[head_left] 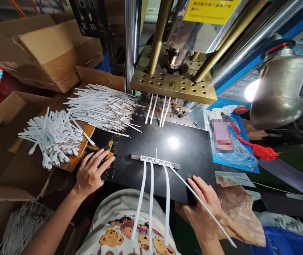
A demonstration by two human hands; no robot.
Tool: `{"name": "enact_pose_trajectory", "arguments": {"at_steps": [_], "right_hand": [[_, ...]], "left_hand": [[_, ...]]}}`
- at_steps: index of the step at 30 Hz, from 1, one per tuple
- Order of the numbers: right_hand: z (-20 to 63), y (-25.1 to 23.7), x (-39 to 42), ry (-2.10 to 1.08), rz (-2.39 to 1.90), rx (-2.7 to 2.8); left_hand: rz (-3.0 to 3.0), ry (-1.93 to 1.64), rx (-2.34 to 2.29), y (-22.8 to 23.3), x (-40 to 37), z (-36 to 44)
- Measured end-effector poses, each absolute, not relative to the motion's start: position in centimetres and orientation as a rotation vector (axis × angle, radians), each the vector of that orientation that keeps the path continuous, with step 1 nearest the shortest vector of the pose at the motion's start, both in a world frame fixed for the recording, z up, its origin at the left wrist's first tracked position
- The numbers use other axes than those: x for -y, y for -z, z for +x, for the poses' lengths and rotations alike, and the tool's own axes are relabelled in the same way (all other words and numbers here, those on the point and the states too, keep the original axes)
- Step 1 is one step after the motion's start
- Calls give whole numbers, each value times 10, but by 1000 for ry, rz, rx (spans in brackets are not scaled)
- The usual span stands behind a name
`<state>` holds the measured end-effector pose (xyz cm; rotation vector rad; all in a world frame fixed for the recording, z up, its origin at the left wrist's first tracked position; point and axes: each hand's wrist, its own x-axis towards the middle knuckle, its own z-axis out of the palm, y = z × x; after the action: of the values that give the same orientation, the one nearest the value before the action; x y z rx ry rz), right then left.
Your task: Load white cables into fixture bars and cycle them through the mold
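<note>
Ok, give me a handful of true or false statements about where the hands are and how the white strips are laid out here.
1. The left hand rests flat at the black plate's left edge. True.
2. The right hand holds red pliers. False: it rests at the plate's near right corner, and one white strip crosses over it.
3. Four white strips hang from the clamp bar toward the person. True.
4. The loose strip piles lie right of the press. False: they lie to its left, on cardboard.

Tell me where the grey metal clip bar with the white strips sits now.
In the head view, the grey metal clip bar lies mid-frame on the black plate, between the left hand and right hand.
</note>
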<state>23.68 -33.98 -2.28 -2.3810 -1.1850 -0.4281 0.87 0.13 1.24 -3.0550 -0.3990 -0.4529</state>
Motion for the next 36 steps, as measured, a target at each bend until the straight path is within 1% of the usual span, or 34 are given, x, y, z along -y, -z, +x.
{"name": "enact_pose_trajectory", "arguments": {"at_steps": [6,13,19,26,30,32,34,36], "right_hand": [[230,12,332,397,-2426,1099],[231,12,333,414,-2429,1065],[230,15,339,290,-2504,998],[230,14,334,355,-2458,1073],[233,6,338,366,-2447,1082],[238,-6,341,201,-2457,1162],[245,-22,340,-87,-2391,1311],[253,-34,328,-270,-2239,1365]], "left_hand": [[-3034,506,331,-5,-8,6],[-3006,511,269,-3,-11,8],[-2988,514,272,-3,-10,8],[-2989,520,292,-1,-9,9],[-3027,491,289,-8,-10,7],[-3148,396,216,-17,-7,10],[-3299,339,51,-27,-1,23],[-3356,409,-48,-34,8,45]]}}
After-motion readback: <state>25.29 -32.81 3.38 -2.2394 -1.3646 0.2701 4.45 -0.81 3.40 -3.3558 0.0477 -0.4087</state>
